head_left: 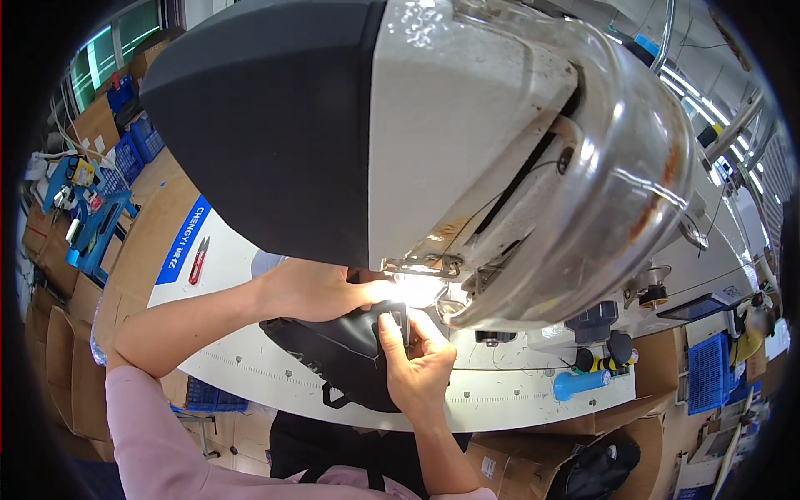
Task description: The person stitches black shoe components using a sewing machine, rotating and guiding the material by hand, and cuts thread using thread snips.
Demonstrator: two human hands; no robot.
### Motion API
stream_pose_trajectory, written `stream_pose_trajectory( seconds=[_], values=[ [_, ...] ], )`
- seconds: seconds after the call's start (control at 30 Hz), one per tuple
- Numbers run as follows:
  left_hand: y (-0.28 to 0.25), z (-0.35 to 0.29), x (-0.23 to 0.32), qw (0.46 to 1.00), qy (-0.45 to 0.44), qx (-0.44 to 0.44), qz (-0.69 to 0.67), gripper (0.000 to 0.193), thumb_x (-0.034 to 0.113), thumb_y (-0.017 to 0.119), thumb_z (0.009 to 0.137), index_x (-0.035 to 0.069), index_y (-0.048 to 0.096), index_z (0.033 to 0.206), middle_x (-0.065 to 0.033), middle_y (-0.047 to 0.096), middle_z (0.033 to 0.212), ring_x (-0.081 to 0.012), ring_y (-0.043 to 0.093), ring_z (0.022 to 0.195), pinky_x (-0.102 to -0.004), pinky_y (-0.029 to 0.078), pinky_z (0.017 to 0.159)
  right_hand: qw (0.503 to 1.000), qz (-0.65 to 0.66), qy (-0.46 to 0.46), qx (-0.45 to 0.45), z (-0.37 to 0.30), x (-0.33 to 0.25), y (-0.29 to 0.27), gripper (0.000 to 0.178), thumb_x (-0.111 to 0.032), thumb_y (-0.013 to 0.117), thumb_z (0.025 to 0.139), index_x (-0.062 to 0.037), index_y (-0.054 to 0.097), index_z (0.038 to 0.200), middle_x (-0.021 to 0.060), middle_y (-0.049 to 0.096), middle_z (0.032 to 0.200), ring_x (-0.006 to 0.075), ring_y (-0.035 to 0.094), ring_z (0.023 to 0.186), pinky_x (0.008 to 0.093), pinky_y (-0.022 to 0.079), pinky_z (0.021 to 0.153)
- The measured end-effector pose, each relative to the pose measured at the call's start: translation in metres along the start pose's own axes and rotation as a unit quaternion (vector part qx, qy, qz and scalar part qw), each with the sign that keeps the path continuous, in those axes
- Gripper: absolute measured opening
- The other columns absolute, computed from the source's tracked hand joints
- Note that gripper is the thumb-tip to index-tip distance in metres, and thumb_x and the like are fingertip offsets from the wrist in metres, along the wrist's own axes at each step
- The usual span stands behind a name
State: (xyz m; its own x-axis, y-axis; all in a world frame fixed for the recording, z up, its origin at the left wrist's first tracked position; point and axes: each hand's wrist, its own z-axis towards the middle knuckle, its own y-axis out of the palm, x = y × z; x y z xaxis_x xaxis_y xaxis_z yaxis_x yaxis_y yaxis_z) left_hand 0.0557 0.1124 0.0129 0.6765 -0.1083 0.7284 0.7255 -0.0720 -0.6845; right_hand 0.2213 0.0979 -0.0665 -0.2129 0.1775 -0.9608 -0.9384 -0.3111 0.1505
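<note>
A black fabric bag [350, 379] lies on the white sewing machine table, its upper part under the head of a sewing machine [467, 125]. My left hand [312, 290] is closed on the bag's upper edge, thumb pointing at the brightly lit needle area. Glare and the machine head hide some of its fingertips. My right hand [419, 362] pinches a black strap piece with a small buckle-like part [397, 317] between thumb and fingers, just in front of the needle area. The needle itself is lost in the glare.
Red-handled thread snips [198, 261] lie on the table's left side. A blue thread cone [581, 384] rests at the right, near the printed ruler edge. Below stands an open cardboard box [533, 467] holding black items. Blue crates [708, 375] are at the far right.
</note>
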Motion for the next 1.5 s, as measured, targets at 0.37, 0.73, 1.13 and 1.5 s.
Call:
stream_pose_trajectory(
  seconds=[0.37, 0.73, 1.13, 1.5],
  values=[
    [0.000, -0.001, 0.002, 0.996, 0.056, 0.029, -0.062, 0.016, 0.020, 0.062, 0.086, 0.004, 0.064, 0.087, 0.0017, 0.055, 0.059, -0.0069, 0.046, 0.052, -0.0260, 0.036, 0.050, 1.000, 0.021, 0.002, -0.007, 0.000, 0.004, 0.001, 0.016, -0.003, 0.060, 0.090, 0.0058, 0.062, 0.103, 0.0033, 0.064, 0.088, 0.0051, 0.055, 0.078, 0.0194, 0.044, 0.070],
    [-0.006, 0.000, 0.005, 0.997, -0.043, -0.027, -0.052, 0.018, 0.021, 0.060, 0.085, 0.005, 0.064, 0.077, 0.0036, 0.055, 0.058, -0.0057, 0.045, 0.052, -0.0249, 0.035, 0.051, 0.999, -0.054, -0.005, -0.003, -0.004, 0.007, -0.003, 0.014, -0.003, 0.061, 0.089, 0.0050, 0.062, 0.100, 0.0032, 0.063, 0.086, 0.0049, 0.053, 0.077, 0.0193, 0.042, 0.069],
    [-0.024, 0.006, 0.011, 0.997, -0.046, -0.053, -0.016, 0.027, 0.020, 0.062, 0.084, 0.006, 0.061, 0.060, 0.0014, 0.058, 0.061, -0.0101, 0.050, 0.060, -0.0250, 0.039, 0.063, 0.993, -0.101, 0.043, 0.049, -0.001, 0.000, 0.006, 0.016, -0.005, 0.064, 0.087, 0.0060, 0.065, 0.099, 0.0009, 0.063, 0.081, 0.0043, 0.052, 0.073, 0.0191, 0.041, 0.065],
    [-0.025, -0.040, 0.006, 0.912, 0.194, 0.336, 0.132, 0.012, 0.001, 0.061, 0.080, 0.006, 0.066, 0.089, -0.0084, 0.064, 0.085, -0.0245, 0.060, 0.076, -0.0322, 0.046, 0.072, 0.963, -0.265, -0.052, -0.022, -0.026, -0.024, -0.020, 0.024, -0.020, 0.069, 0.085, 0.0007, 0.057, 0.087, 0.0077, 0.056, 0.070, 0.0158, 0.052, 0.061, 0.0271, 0.040, 0.053]
  ],
)
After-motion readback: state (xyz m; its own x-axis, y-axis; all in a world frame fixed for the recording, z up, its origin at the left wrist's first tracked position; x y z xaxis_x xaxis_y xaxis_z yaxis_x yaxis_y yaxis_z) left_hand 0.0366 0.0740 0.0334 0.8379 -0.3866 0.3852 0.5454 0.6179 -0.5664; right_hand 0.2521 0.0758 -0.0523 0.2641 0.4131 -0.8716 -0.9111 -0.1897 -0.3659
